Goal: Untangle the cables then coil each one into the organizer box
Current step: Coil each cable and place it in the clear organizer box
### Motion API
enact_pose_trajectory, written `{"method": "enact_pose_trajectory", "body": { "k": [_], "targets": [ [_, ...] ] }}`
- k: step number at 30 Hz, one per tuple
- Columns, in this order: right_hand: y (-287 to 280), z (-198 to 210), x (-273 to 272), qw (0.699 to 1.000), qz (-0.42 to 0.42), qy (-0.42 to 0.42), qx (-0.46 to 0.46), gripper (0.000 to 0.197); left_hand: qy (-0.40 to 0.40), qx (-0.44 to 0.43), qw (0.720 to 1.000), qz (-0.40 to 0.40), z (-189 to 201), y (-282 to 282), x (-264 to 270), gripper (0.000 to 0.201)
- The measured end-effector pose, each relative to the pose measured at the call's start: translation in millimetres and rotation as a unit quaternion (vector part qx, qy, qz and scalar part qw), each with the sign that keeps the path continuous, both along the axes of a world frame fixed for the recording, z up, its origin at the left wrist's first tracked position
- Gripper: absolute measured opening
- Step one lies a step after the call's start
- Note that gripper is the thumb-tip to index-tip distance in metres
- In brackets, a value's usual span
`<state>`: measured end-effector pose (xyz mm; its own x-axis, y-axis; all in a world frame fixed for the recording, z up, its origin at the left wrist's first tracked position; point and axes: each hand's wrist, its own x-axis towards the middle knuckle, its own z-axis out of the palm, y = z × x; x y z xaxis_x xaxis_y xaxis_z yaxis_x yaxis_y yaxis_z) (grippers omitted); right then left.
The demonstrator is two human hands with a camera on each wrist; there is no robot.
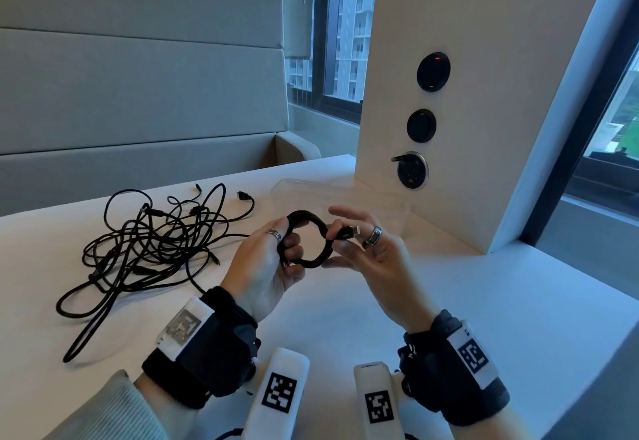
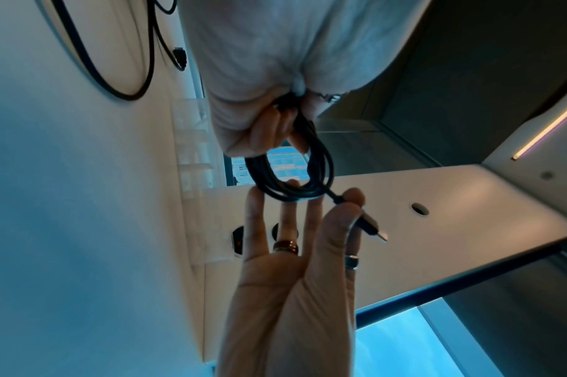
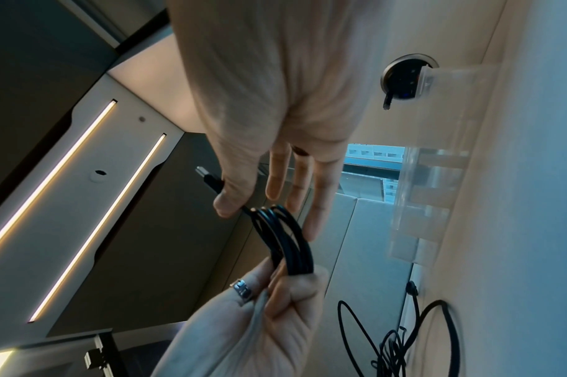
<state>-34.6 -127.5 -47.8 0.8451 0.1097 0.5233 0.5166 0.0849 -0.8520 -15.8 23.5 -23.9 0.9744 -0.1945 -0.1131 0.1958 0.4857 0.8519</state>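
- Closest to the camera are both wrists with black straps and white marker blocks, hands raised over the tabletop [image 1: 345, 318].
- Left hand [image 1: 266, 266] has its fingers curled through the coiled cable [image 1: 306, 239], so that grip is clamped on the loops, probably to stop them springing open.
- Right hand [image 1: 373, 259] pinches the cable's plug end [image 1: 345, 233] between thumb and forefinger, other fingers spread loose. Looks to me like the last bit of tail is being tidied before it goes away.
- Clear organizer box [image 1: 332, 197] sits just beyond the hands, near the white panel with round sockets [image 1: 411, 170]. Short reach for the drop, I'd guess.
- Rest of the cables [image 1: 152, 249] lie in a black tangle on the left of the tabletop, apart from the coil, so plenty still to do.
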Motion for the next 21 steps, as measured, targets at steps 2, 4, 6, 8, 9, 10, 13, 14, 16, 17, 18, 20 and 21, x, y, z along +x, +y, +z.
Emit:
{"method": "enact_pose_trajectory", "body": {
  "k": [2,4,6,8,9,10,13,14,16,17,18,20,21],
  "targets": [
    [0,-1,0,0.999,0.02,0.02,0.033,0.013,0.01,-0.01,1.0,0.005,0,-1,1,0.03],
    [-1,-1,0,0.996,0.031,0.043,0.075,0.01,0.022,-0.036,0.999,-0.017,4,-1,2,0.027],
    [-2,0,1,0.994,0.013,0.053,0.094,0.012,0.015,-0.064,0.997,-0.045,7,0,1,0.024],
    [-3,2,1,0.994,-0.015,0.051,0.098,0.013,0.005,-0.086,0.994,-0.067,9,1,-2,0.024],
    [-4,2,1,0.994,-0.022,0.049,0.1,0.014,0.001,-0.091,0.993,-0.075,9,1,-4,0.022],
    [-5,3,1,0.993,-0.026,0.048,0.101,0.014,-0.004,-0.091,0.993,-0.08,9,1,-6,0.02],
    [-7,3,0,0.993,-0.026,0.052,0.104,0.013,-0.024,-0.055,0.993,-0.098,6,0,-8,0.013],
    [-7,3,0,0.993,-0.025,0.051,0.105,0.012,-0.028,-0.041,0.993,-0.105,7,0,-9,0.012],
    [-8,3,-1,0.993,-0.029,0.045,0.102,0.011,-0.043,-0.003,0.993,-0.11,6,2,-9,0.01],
    [-9,3,-2,0.994,-0.029,0.041,0.1,0.012,-0.059,0.029,0.992,-0.105,4,3,-8,0.011],
    [-9,2,-2,0.994,-0.026,0.038,0.098,0.014,-0.074,0.061,0.99,-0.102,4,3,-8,0.016],
    [-8,1,-2,0.995,-0.018,0.032,0.091,0.017,-0.091,0.095,0.986,-0.103,3,4,-9,0.023],
    [-8,0,-2,0.995,-0.015,0.029,0.091,0.018,-0.098,0.102,0.984,-0.104,2,3,-10,0.023]
  ]
}}
